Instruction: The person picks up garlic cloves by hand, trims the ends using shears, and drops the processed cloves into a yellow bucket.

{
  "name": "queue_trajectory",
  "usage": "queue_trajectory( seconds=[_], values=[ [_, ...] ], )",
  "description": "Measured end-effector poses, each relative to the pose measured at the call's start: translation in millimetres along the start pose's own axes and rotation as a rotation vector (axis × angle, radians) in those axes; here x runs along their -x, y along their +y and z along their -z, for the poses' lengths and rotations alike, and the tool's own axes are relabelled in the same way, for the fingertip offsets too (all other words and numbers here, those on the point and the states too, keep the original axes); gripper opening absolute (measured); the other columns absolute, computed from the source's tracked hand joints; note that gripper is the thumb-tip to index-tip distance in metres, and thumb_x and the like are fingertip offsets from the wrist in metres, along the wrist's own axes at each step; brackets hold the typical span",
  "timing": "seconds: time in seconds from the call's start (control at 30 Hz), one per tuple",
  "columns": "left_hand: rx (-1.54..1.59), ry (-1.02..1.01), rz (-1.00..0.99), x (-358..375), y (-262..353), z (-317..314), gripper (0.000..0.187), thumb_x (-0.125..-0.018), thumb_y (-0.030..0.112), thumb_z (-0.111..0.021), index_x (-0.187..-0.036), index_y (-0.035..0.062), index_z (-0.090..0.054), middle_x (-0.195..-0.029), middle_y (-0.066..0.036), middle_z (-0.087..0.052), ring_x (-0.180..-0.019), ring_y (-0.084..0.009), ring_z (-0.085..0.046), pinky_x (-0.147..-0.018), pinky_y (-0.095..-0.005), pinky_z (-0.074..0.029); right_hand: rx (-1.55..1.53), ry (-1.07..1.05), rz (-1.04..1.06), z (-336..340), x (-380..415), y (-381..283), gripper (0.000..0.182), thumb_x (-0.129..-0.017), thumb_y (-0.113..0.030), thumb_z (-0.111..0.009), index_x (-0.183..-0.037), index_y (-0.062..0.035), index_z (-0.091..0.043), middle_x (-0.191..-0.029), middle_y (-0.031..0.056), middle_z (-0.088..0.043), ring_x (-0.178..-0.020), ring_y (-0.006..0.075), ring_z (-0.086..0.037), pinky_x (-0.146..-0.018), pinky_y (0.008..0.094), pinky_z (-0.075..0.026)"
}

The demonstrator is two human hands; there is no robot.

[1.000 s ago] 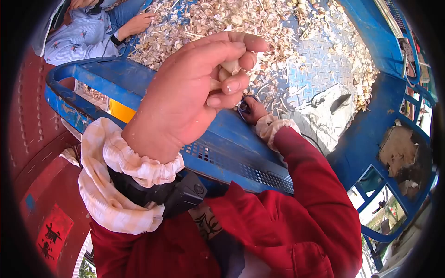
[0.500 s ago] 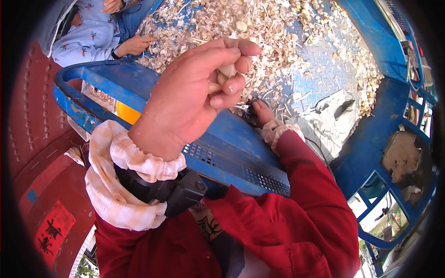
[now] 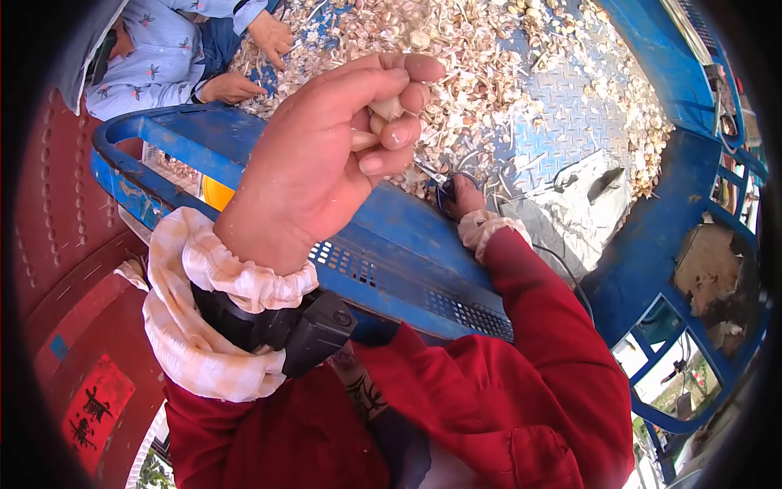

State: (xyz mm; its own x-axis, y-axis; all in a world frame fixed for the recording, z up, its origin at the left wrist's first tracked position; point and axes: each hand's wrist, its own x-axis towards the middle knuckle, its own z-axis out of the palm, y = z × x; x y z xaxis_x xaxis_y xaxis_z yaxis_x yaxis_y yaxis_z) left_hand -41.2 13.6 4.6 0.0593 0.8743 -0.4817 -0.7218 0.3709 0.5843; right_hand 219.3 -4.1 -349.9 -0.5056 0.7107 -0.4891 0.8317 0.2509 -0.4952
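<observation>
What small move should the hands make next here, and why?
Probably bring the scissors in the right hand up to the garlic pinched in the left hand. The garlic is held raised with its stem end showing, while the scissors sit lower, apart from it, by the garlic pile.

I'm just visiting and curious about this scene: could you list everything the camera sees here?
garlic piece: one, pale, pinched in the left hand
scissors: one pair, dark handles, in the right hand
garlic pile: too many to count, beige, spread over the bed
metal bed: one, blue, ridged, top centre
rail: one, blue, left edge of the bed
grey sheet: one, crumpled, right of the scissors
other person: one, blue patterned shirt, top left, hands in the garlic
left hand: raised, centre, checked cuff
right hand: lower, red sleeve
</observation>
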Motion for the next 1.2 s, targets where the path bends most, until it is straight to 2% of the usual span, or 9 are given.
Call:
queue_trajectory(
  seconds=[0.17, 0.3, 0.37, 0.53, 0.6, 0.77, 0.97, 1.13, 1.2],
  values=[
    [0.048, 0.015, -0.008, 0.9, 0.2, 0.1, 0.022, -0.089, 0.008, -0.043, -0.107, -0.0043, -0.049, -0.081, -0.001, -0.048, -0.059, -0.0051, -0.041, -0.042, -0.0162, -0.029, -0.124, 0.167, 0.074, 12.6, 2.2, 5.2, 0.037, -0.065, -0.020, -0.069, -0.096, -0.0063, -0.054, -0.091, 0.0189, -0.059, -0.081, 0.0386, -0.059, -0.070, 0.0438, -0.048],
    [0.016, 0.018, -0.023, 1.0, -0.2, -5.8, 0.021, -0.089, 0.009, -0.043, -0.104, -0.0039, -0.051, -0.080, -0.001, -0.049, -0.059, -0.0056, -0.042, -0.043, -0.0167, -0.030, -0.969, 0.107, -0.036, 81.3, -4.5, -7.7, 0.021, -0.068, -0.012, -0.071, -0.082, -0.0059, -0.057, -0.068, 0.0032, -0.061, -0.061, 0.0113, -0.057, -0.056, 0.0267, -0.045],
    [-0.060, 0.057, -0.015, 1.7, -0.7, -8.1, 0.020, -0.090, 0.009, -0.044, -0.103, -0.0032, -0.052, -0.077, 0.000, -0.050, -0.060, -0.0055, -0.043, -0.044, -0.0165, -0.031, -1.487, -0.085, -0.061, 147.3, 3.4, -42.8, 0.014, -0.076, -0.005, -0.066, -0.084, -0.0071, -0.055, -0.070, 0.0032, -0.059, -0.061, 0.0133, -0.057, -0.057, 0.0254, -0.046],
    [-0.335, -0.050, 0.018, 0.9, -8.5, -8.9, 0.018, -0.088, 0.013, -0.053, -0.104, 0.0038, -0.056, -0.070, 0.004, -0.048, -0.058, -0.0036, -0.042, -0.047, -0.0168, -0.032, -1.804, -0.227, 0.286, 232.0, 41.9, -136.3, 0.014, -0.081, -0.001, -0.060, -0.093, -0.0073, -0.054, -0.080, 0.0065, -0.059, -0.079, 0.0185, -0.058, -0.067, 0.0279, -0.047],
    [-1.098, -0.028, -0.201, 2.7, -17.3, -13.9, 0.023, -0.085, 0.013, -0.060, -0.106, 0.0061, -0.059, -0.070, 0.005, -0.051, -0.061, -0.0029, -0.044, -0.054, -0.0189, -0.037, -1.841, -0.216, 0.269, 240.3, 55.5, -159.6, 0.015, -0.081, -0.002, -0.061, -0.093, -0.0073, -0.054, -0.081, 0.0069, -0.059, -0.080, 0.0189, -0.059, -0.069, 0.0287, -0.047],
    [-1.002, -0.204, -0.326, 2.7, -23.0, -15.4, 0.035, -0.082, 0.012, -0.063, -0.116, 0.0059, -0.058, -0.081, 0.001, -0.061, -0.069, -0.0043, -0.050, -0.066, -0.0214, -0.043, -1.997, -0.231, 0.249, 240.3, 71.5, -189.9, 0.011, -0.082, -0.007, -0.061, -0.092, -0.0058, -0.056, -0.084, 0.0054, -0.060, -0.080, 0.0148, -0.059, -0.071, 0.0293, -0.048],
    [-0.894, -0.210, -0.325, 8.3, -18.3, -22.1, 0.020, -0.091, 0.018, -0.053, -0.102, 0.0031, -0.060, -0.075, 0.001, -0.058, -0.062, -0.0024, -0.046, -0.055, -0.0181, -0.038, -1.860, -0.162, 0.285, 259.4, 93.0, -203.3, 0.013, -0.085, -0.015, -0.062, -0.090, -0.0046, -0.056, -0.078, 0.0014, -0.057, -0.070, 0.0116, -0.057, -0.063, 0.0229, -0.045],
    [-0.639, -0.189, -0.110, 14.3, -18.1, -22.1, 0.019, -0.093, 0.018, -0.046, -0.106, 0.0056, -0.054, -0.076, 0.002, -0.057, -0.058, -0.0009, -0.039, -0.048, -0.0171, -0.033, -0.547, 0.268, 0.477, 297.2, 119.8, -162.7, 0.044, -0.070, -0.036, -0.076, -0.086, -0.0040, -0.051, -0.062, 0.0011, -0.048, -0.054, 0.0124, -0.040, -0.049, 0.0285, -0.034],
    [-0.668, -0.194, -0.106, 19.4, -14.9, -26.6, 0.018, -0.093, 0.016, -0.047, -0.105, 0.0047, -0.055, -0.076, 0.001, -0.057, -0.058, -0.0008, -0.040, -0.048, -0.0169, -0.034, -0.361, 0.303, 0.517, 308.3, 130.3, -171.8, 0.046, -0.068, -0.036, -0.077, -0.087, -0.0034, -0.051, -0.061, 0.0038, -0.047, -0.053, 0.0151, -0.042, -0.049, 0.0298, -0.034]
  ],
)
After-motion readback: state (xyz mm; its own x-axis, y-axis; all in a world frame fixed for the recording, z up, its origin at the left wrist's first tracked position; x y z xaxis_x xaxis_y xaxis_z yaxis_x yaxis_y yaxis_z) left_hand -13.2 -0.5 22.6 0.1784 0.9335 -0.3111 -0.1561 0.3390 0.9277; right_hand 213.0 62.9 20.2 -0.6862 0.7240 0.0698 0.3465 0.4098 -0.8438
